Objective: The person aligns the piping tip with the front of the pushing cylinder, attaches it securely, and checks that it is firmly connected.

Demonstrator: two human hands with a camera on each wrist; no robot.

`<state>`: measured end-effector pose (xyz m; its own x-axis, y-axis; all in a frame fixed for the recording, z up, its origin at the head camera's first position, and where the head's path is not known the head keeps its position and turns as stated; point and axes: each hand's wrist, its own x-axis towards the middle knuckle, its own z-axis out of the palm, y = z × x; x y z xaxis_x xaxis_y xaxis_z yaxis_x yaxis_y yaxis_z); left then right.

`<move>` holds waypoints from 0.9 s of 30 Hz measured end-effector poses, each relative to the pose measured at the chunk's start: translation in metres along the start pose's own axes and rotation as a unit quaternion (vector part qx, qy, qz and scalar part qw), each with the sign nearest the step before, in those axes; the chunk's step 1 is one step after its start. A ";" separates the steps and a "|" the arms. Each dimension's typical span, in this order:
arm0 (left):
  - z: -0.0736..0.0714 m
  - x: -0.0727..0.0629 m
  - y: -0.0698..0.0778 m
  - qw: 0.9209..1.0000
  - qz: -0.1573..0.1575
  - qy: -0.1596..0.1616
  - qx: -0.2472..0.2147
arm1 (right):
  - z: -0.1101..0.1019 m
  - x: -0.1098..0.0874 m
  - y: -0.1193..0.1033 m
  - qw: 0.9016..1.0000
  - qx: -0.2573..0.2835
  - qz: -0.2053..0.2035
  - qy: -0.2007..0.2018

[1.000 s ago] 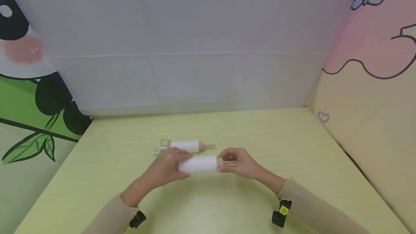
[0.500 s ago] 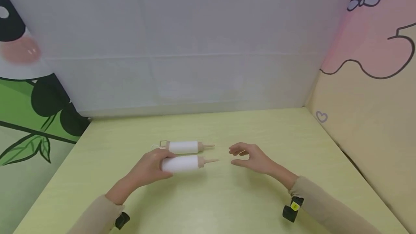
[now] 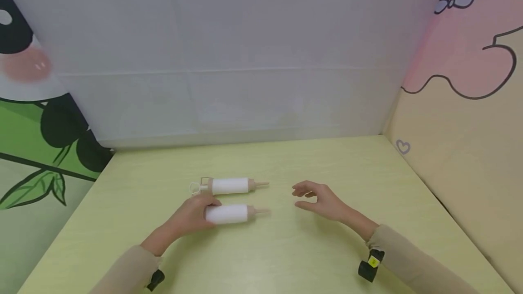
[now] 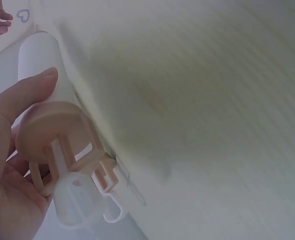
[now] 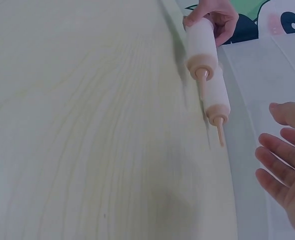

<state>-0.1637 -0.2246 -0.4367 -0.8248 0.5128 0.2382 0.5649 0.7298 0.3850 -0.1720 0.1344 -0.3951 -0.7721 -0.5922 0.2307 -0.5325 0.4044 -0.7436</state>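
My left hand (image 3: 193,216) grips the rear part of a large syringe (image 3: 229,214) with a white barrel and a beige nozzle pointing right. In the left wrist view the thumb (image 4: 35,92) lies along the barrel, and the beige collar (image 4: 57,132) with its looped handles shows beside the palm. Whether this syringe touches the table cannot be told. A matching second syringe (image 3: 230,186) lies just behind it on the table, nozzle also to the right. Off to the right of both nozzles is my right hand (image 3: 323,199), holding nothing, its fingers loosely bent and thumb apart.
The pale yellow table (image 3: 327,162) ends at a light grey cloth backdrop (image 3: 261,67). Cartoon-printed panels stand at the left (image 3: 53,135) and right (image 3: 457,117) sides. Each wrist carries a black camera.
My right hand has let go of the near syringe's nozzle end and moved right. My left hand has carried that syringe left, then nearer to me, away from the second syringe.
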 end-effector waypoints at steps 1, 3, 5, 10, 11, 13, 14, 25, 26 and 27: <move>0.002 0.001 0.000 1.000 0.004 -0.005 -0.001 | 0.000 0.000 0.001 1.000 0.001 -0.002 0.000; 0.005 0.002 0.000 1.000 0.013 -0.017 -0.006 | 0.001 0.000 0.001 1.000 0.002 -0.004 0.000; 0.008 0.003 0.000 0.999 0.016 -0.029 -0.013 | 0.002 0.001 0.002 1.000 0.004 -0.004 -0.003; 0.012 0.002 0.000 0.999 0.002 -0.044 -0.026 | 0.002 0.000 0.001 1.000 0.000 0.000 -0.005; 0.012 0.002 0.000 0.999 -0.001 -0.046 -0.028 | 0.002 0.000 0.001 1.000 0.000 0.000 -0.004; 0.013 0.002 -0.001 0.998 -0.007 -0.050 -0.029 | 0.001 0.000 0.000 1.000 -0.003 0.001 -0.004; 0.013 0.003 -0.001 0.998 -0.008 -0.053 -0.030 | 0.001 0.000 0.000 1.000 -0.004 0.001 -0.003; 0.012 0.010 0.003 0.994 -0.038 -0.091 -0.040 | 0.007 0.002 0.043 1.000 -0.015 -0.001 -0.001; 0.012 0.010 0.003 0.994 -0.038 -0.092 -0.039 | 0.007 0.002 0.043 1.000 -0.012 -0.001 -0.001; 0.012 0.011 0.004 0.994 -0.040 -0.093 -0.037 | 0.007 0.002 0.043 1.000 -0.010 -0.002 -0.001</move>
<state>-0.1699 -0.2110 -0.4431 -0.8446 0.5340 0.0386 0.4887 0.7396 0.4627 -0.1936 0.1457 -0.4312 -0.7693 -0.5950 0.2329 -0.5426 0.4157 -0.7299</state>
